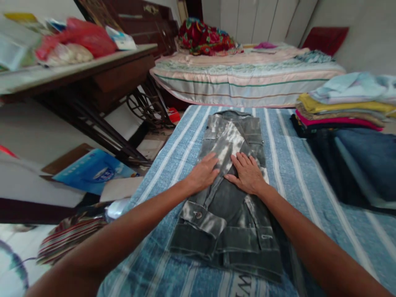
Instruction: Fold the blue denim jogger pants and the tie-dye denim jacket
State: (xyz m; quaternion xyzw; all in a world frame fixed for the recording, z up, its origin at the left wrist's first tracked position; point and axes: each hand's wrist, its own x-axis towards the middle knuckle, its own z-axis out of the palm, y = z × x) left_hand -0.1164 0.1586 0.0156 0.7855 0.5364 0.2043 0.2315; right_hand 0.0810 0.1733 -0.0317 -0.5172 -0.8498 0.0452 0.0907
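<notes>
A dark grey denim jacket (230,210) with pale faded patches lies folded lengthwise on a blue-and-white striped bedsheet (168,165). Its collar points away from me, and the hem with a button and buttonhole is nearest. One sleeve is laid slantwise over the body. My left hand (202,172) rests on the jacket's left part by that sleeve, fingers stretched out. Flat on the sleeve and body lies my right hand (247,172), its fingers spread. Both hands press on the cloth without gripping it.
Folded clothes (343,109) are stacked at the right, with dark trousers (365,161) in front. A sewing machine table (123,62) holding a red plastic bag (93,37) stands left. Behind is another bed (241,80). A blue package (95,169) lies low at the left.
</notes>
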